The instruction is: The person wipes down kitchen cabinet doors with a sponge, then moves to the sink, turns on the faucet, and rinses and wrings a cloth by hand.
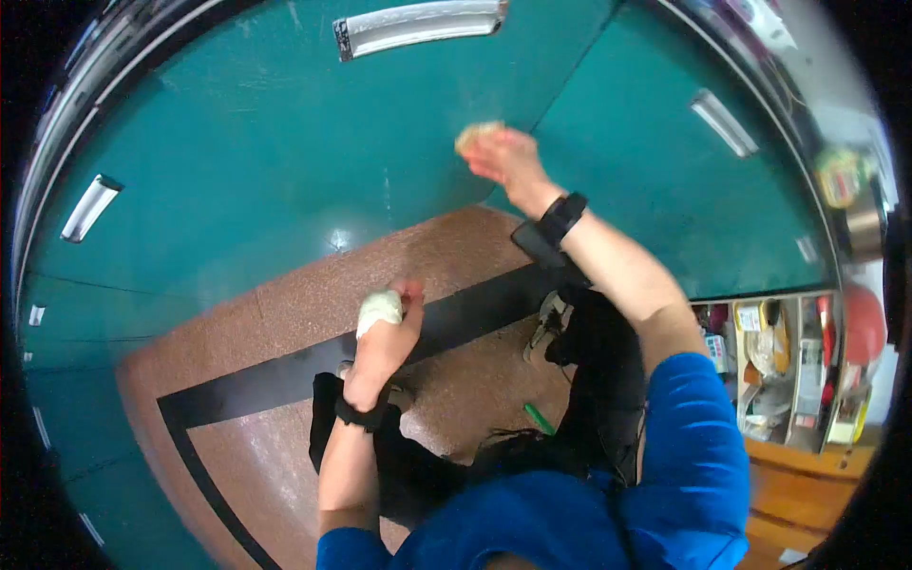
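My right hand is raised against the teal cabinet front, its fingers closed on a yellowish pad that touches or nearly touches the panel. The hand is slightly blurred. Lower and to the left, my left hand holds a crumpled pale cloth above the brown floor, its fingers bent round it. A silver handle is on the cabinet above my right hand. Another handle lies to its right.
A black band crosses the brown floor. A green object lies near my legs. An open drawer of packets and small items stands at the right, beside a red rounded object.
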`<state>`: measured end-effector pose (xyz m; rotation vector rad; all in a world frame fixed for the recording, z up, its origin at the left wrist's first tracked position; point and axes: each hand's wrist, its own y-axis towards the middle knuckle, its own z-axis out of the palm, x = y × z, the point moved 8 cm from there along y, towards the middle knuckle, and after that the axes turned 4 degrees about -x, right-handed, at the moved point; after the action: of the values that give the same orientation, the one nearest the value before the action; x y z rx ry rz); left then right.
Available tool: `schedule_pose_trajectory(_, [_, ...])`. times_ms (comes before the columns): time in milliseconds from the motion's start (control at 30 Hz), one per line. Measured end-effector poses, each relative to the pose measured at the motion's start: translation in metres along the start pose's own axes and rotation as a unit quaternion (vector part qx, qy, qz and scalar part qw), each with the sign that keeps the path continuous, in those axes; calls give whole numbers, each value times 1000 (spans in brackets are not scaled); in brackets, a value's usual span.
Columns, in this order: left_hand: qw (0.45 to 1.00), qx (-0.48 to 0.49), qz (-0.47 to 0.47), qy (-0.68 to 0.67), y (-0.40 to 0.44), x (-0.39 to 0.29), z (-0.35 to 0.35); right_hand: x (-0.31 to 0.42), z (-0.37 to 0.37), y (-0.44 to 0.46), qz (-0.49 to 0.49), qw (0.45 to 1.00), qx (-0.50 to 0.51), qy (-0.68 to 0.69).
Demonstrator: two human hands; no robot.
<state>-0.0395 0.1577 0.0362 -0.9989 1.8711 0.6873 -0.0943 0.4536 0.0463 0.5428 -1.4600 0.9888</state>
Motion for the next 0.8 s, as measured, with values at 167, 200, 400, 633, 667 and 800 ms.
schedule_pose_trajectory(167, [995, 19, -91, 29, 11, 22, -5, -233, -20, 79, 110, 990, -85, 17])
schedule_pose_trajectory(200, [993, 9, -115, -1, 12, 32, -5, -268, -23, 87, 128, 986, -103, 8])
schedule_pose_trajectory(400, [988, 21, -151, 27, 17, 58, 0, -395, -30, 122, 196, 969, -145, 29])
schedule_pose_trajectory(633, [999, -13, -43, 30, 12, 22, -10, -122, 26, 36, 55, 998, 17, -7])
schedule_pose_trajectory(667, [997, -18, 4, 71, 9, 17, -10, -77, 32, 27, 6, 998, 48, -28])
schedule_pose_trajectory(800, [995, -51, 76, 47, 1, 21, -6, 98, 56, -25, -67, 996, 48, -44])
